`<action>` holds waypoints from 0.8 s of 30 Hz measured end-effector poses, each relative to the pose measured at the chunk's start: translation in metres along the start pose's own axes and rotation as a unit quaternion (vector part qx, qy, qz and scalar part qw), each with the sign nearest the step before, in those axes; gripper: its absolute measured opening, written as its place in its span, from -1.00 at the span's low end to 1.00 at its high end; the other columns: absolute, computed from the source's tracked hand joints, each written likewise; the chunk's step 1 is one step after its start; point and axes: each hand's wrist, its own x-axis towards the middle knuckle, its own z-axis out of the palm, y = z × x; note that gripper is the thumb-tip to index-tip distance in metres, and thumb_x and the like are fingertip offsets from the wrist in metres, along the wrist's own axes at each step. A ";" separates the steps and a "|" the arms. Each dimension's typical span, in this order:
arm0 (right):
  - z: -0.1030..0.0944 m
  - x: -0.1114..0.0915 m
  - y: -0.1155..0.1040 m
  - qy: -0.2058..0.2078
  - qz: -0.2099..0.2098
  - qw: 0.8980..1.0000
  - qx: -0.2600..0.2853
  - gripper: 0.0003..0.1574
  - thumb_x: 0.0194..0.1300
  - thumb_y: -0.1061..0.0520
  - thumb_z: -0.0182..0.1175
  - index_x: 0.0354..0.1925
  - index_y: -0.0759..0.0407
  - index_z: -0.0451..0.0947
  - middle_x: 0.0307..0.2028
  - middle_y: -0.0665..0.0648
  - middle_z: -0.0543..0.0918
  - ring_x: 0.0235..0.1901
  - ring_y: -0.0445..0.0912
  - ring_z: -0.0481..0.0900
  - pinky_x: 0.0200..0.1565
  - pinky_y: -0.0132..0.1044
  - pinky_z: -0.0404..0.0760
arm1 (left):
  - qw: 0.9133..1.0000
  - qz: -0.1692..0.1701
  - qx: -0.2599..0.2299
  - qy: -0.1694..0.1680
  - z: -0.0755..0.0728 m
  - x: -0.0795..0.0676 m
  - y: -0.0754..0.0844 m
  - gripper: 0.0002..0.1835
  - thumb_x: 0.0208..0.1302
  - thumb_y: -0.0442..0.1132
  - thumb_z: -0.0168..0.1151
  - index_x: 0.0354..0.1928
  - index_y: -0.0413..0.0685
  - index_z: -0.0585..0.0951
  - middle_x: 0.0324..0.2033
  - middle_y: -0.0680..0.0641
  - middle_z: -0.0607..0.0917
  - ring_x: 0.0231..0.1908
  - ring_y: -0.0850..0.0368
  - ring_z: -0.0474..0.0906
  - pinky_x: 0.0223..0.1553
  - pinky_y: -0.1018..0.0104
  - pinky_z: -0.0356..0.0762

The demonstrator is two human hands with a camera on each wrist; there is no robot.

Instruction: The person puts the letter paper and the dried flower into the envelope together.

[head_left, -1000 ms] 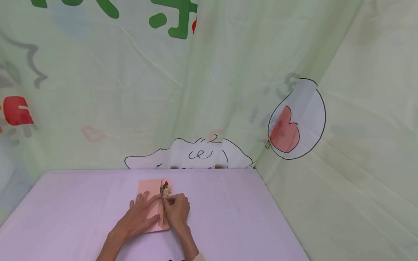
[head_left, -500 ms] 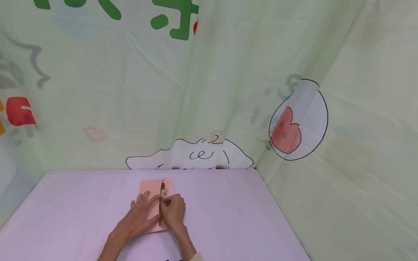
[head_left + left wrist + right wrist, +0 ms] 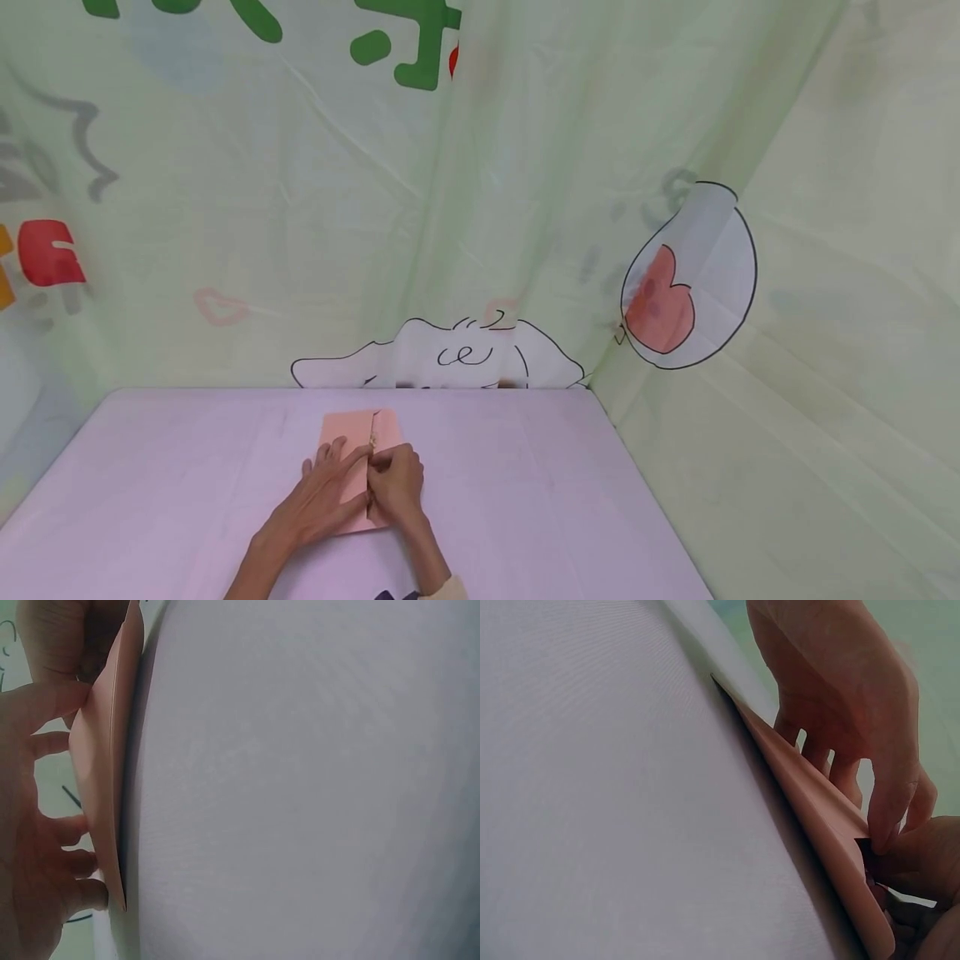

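A pink paper envelope lies on the table, with its opening running lengthwise along the right part. My left hand rests spread on its left panel; in the left wrist view the fingertips press on the paper. At the opening, my right hand has its fingers curled and pinches a small bunch of dried flowers. Only a sliver of the bunch shows at the slit; the rest is hidden by the envelope and fingers. The right wrist view shows the envelope's edge slightly raised.
A pale lilac cloth covers the table. Light green curtains with printed drawings hang behind it and along the right side.
My right hand has moved left, and the dried flowers have slid from the right panel into the slit, nearly out of sight. My left hand keeps its place on the envelope.
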 end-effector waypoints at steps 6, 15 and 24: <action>-0.005 0.000 -0.002 -0.019 0.002 1.000 0.005 -0.92 0.21 0.28 0.56 -0.28 0.18 0.91 -0.44 0.04 0.85 -0.45 -0.31 0.63 -0.36 -0.37 0.62 | 1.000 -0.006 -0.007 -0.008 0.001 -0.001 0.000 -0.28 0.43 0.10 0.36 0.58 0.14 0.48 0.56 -0.50 0.38 0.53 -0.67 0.30 0.39 -0.73 0.24; -0.016 0.004 0.016 -0.011 -0.055 0.998 0.030 -0.90 0.23 0.29 0.51 -0.28 0.13 0.92 -0.48 -0.04 0.83 -0.48 -0.33 0.59 -0.43 -0.41 0.54 | 1.000 0.009 0.004 -0.010 0.000 0.002 0.002 -0.28 0.38 0.14 0.41 0.52 0.12 0.53 0.50 -0.46 0.44 0.46 -0.62 0.39 0.30 -0.67 0.38; -0.055 0.012 0.017 0.037 -0.050 0.997 -0.053 -0.74 0.28 0.20 0.54 -0.04 0.16 0.88 -0.38 -0.02 0.83 -0.37 -0.17 0.70 -0.22 -0.29 0.59 | 1.000 0.018 0.022 -0.006 -0.002 0.002 0.005 -0.31 0.39 0.13 0.42 0.50 0.15 0.54 0.46 -0.50 0.44 0.43 -0.53 0.40 0.22 -0.54 0.43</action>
